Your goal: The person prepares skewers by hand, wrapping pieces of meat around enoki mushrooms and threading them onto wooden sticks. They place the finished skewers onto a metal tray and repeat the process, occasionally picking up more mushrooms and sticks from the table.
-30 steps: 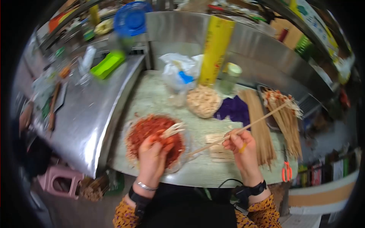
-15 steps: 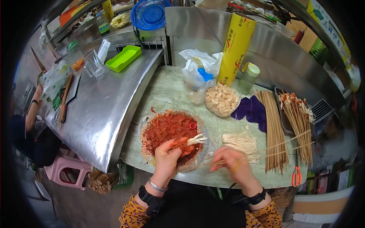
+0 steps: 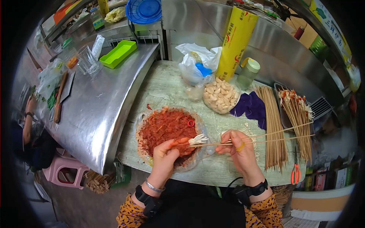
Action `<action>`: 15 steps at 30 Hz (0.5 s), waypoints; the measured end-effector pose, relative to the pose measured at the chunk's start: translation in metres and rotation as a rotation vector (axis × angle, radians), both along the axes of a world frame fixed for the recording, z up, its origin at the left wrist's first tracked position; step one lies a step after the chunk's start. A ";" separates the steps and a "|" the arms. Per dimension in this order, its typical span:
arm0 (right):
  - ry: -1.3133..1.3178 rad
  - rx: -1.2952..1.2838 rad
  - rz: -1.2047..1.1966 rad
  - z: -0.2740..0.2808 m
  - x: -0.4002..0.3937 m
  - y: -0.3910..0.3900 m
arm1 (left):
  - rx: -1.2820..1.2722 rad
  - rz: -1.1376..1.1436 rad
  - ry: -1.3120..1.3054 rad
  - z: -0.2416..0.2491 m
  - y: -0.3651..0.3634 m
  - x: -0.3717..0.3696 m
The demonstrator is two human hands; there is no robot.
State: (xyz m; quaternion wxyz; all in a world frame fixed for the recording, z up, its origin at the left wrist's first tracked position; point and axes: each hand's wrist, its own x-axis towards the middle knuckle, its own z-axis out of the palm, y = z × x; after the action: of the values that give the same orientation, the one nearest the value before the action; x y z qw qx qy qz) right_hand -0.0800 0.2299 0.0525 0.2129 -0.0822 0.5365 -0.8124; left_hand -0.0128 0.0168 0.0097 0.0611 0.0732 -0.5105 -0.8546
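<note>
My left hand (image 3: 165, 155) pinches a small bundle of enoki mushrooms (image 3: 198, 139), its white ends sticking out of a red, sauce-coated wrap. Two bamboo skewers (image 3: 266, 141) run from my closed right hand (image 3: 237, 149), and the tip of one reaches the bundle. Under my left hand lies a plastic-lined basin of chunky red sauce (image 3: 161, 129), with a small red ring (image 3: 191, 123) at its right side. A pile of loose enoki (image 3: 249, 131) is mostly hidden behind my right hand.
Right of my hands lie plain skewers (image 3: 269, 125), filled skewers (image 3: 298, 121) on a tray and orange-handled scissors (image 3: 295, 174). Behind stand a tub of garlic cloves (image 3: 221, 97) and a yellow cling-film roll (image 3: 236, 43). Another person's arm (image 3: 27, 123) shows at far left.
My right hand has risen and turned, bringing the skewers up to the mushroom bundle. My left hand keeps its hold in nearly the same place. The view has shifted slightly.
</note>
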 end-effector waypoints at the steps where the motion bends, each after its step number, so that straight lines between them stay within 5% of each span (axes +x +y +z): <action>1: 0.029 0.040 -0.006 0.003 0.000 -0.001 | 0.087 -0.007 0.018 0.000 -0.001 0.000; 8: 0.205 0.016 -0.014 -0.001 0.002 -0.006 | 0.064 0.047 -0.104 0.002 -0.004 -0.005; 15: 0.201 -0.067 -0.129 -0.018 0.013 -0.005 | 0.360 0.062 -0.118 0.008 -0.008 -0.006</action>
State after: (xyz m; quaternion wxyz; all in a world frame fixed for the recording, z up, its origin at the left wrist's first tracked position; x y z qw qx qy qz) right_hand -0.0668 0.2246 0.0346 0.1025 -0.1354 0.5320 -0.8295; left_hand -0.0188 0.0090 0.0182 0.0434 0.1485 -0.3497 -0.9240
